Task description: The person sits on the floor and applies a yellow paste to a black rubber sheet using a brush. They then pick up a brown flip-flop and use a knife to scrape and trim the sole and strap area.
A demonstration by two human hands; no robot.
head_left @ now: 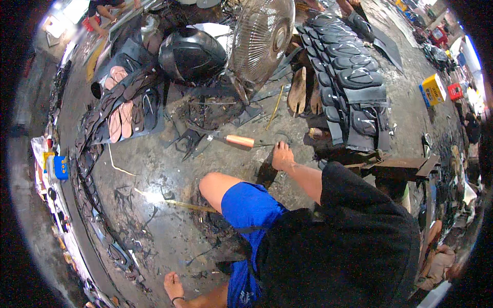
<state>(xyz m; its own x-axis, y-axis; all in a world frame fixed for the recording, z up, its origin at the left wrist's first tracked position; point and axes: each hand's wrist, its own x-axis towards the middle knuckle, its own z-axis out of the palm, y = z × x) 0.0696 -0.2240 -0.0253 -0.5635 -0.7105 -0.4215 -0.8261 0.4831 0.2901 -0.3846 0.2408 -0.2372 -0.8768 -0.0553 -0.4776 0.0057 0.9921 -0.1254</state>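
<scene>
My right hand (283,157) reaches down to the floor from a black sleeve. Its fingers are bent together around the end of something thin and dark that I cannot make out. Just left of those fingers lies a tool with an orange-brown wooden handle (240,140); a metal part sticks out from its left end. At the lower edge my left hand (173,286), a dark band at its wrist, is held low over the floor with curled fingers and nothing visible in them. My bent knee in blue shorts (251,205) stands between the hands.
A fan (262,41) stands ahead beside a black rounded case (192,55). Rows of black sandals (354,61) lie at right, near wooden sole forms (297,91). Pink soles (121,121) lie at left. Dark scraps litter the floor. Another person (104,11) is at the far left.
</scene>
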